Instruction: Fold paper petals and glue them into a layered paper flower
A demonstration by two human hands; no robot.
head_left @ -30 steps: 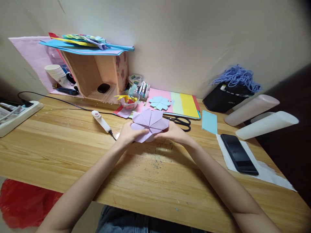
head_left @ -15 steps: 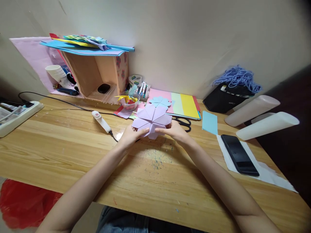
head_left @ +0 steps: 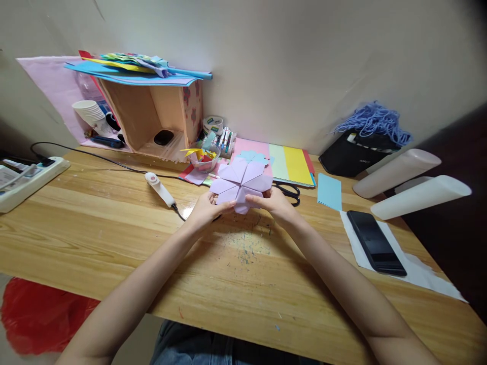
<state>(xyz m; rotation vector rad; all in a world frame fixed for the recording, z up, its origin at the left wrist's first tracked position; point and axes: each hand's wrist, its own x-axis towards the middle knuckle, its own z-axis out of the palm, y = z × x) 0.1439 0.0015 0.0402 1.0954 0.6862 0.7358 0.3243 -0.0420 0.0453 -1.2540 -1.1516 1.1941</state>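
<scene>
A folded lilac paper flower (head_left: 238, 182) with several petals is held above the table, tilted toward me. My left hand (head_left: 207, 209) pinches its lower left edge, thumb on top and fingers underneath. On the lower right edge my right hand (head_left: 272, 202) grips it the same way, the thumb pressing near the centre. Behind the flower lies a light blue paper flower (head_left: 253, 156), partly covered by it. Black-handled scissors (head_left: 289, 193) rest just right of my right hand, their blades hidden. To the left of my left hand lies a white corded hand tool (head_left: 160, 190).
Coloured paper sheets (head_left: 292, 165) lie at the back beside a tub of paper scraps (head_left: 205, 158). An open box (head_left: 133, 116) stands back left, a power strip (head_left: 34, 182) far left. A phone (head_left: 375, 243), blue cards (head_left: 329, 191) and white rolls (head_left: 420, 197) are at right.
The lilac flower and both hands have shifted slightly right and up in the view. The flower's face is tilted a little more toward me. Both hands keep their grip.
</scene>
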